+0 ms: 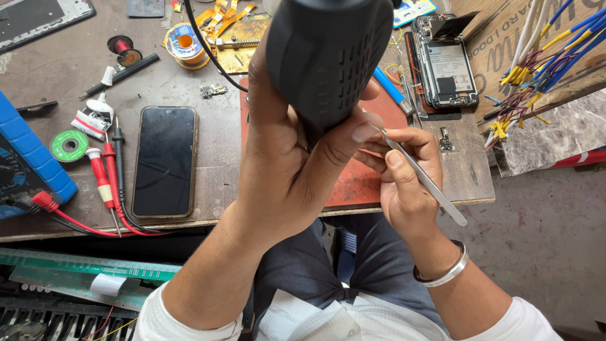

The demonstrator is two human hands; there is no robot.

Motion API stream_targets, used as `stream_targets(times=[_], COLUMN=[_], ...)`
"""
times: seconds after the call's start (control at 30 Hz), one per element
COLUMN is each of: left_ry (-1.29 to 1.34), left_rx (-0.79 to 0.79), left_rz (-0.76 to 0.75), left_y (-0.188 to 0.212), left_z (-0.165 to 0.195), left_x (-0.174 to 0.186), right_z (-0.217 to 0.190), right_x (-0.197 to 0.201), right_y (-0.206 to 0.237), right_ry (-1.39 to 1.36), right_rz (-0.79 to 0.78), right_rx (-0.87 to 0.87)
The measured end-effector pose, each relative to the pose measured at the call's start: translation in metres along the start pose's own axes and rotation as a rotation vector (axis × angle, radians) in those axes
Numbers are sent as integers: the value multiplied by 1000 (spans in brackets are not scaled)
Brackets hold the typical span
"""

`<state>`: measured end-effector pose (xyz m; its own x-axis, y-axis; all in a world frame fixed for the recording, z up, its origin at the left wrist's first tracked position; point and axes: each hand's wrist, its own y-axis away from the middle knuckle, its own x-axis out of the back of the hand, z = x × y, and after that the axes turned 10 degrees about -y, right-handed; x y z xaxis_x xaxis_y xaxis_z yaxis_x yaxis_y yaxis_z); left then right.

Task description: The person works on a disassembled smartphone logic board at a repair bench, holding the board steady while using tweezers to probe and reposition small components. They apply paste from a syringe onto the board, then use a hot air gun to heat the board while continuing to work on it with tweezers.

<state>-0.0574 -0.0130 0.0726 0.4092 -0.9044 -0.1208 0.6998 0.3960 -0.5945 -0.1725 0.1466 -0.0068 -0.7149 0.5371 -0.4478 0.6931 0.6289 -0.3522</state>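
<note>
My left hand (284, 164) is wrapped around the grip of a black hot-air tool (328, 50), held upright close to the camera, its black cord trailing off to the upper left. Just to its right, my right hand (404, 177) pinches a pair of slim metal tweezers (423, 177); their tips are hidden behind my left thumb. Both hands hover over a red work mat (353, 183) on the workbench. What the tweezers touch is hidden.
A black phone (165, 161) lies face up left of the mat. Red and black probes (107, 183), a blue multimeter (25, 158) and solder spools (69, 146) crowd the left. An opened phone (445, 63) and bundled wires (536, 63) sit at the right. Circuit boards (76, 271) lie below the bench.
</note>
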Motion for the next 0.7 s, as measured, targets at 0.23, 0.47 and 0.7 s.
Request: stream_targets(times=[0.23, 0.47, 0.7], left_ry=[-39, -27, -46], left_rx=[7, 14, -22], left_rz=[1, 1, 14], left_y=[-1, -1, 1], left_z=[0, 0, -3], left_x=[1, 0, 1], right_z=[-1, -1, -1], right_x=[0, 0, -1], right_y=[0, 0, -1], right_ry=[2, -5, -5], right_rz=[-2, -2, -7], right_rx=[-3, -5, -2])
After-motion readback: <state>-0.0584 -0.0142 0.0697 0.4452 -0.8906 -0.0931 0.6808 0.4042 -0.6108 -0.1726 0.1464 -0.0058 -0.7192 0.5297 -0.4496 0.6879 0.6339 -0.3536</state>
